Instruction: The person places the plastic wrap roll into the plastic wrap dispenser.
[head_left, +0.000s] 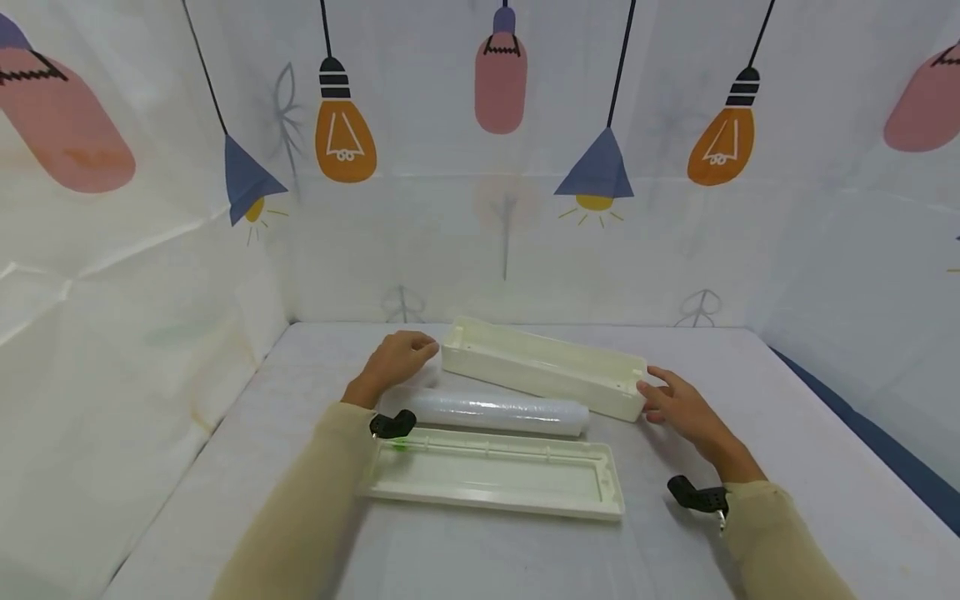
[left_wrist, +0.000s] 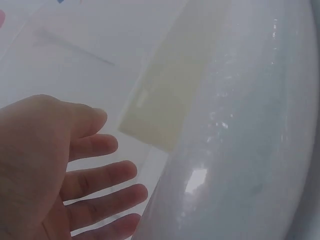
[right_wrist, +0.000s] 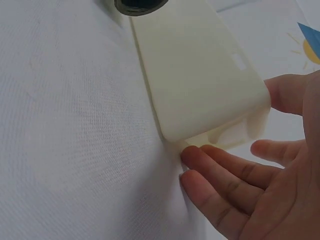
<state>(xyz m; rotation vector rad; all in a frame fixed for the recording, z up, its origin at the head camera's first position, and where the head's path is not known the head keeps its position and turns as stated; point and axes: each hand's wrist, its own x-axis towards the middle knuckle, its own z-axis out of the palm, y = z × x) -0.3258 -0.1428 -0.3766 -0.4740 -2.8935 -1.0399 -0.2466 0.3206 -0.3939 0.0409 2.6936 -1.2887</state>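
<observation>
A long cream plastic box, open at the top, lies at a slant towards the back of the table. My right hand is at its right end, where a digit touches the corner of the box and other fingers lie by the lower edge. Just off the left end, my left hand has loosely extended fingers and holds nothing. In front of the box lies a roll of cling film, which fills much of the left wrist view. Nearest me is a flat cream lid with a small green part at its left.
White cloth covers the table. Around it hang white sheets printed with lamps. A black wrist camera overlaps the lid's left corner, and another is on the right wrist.
</observation>
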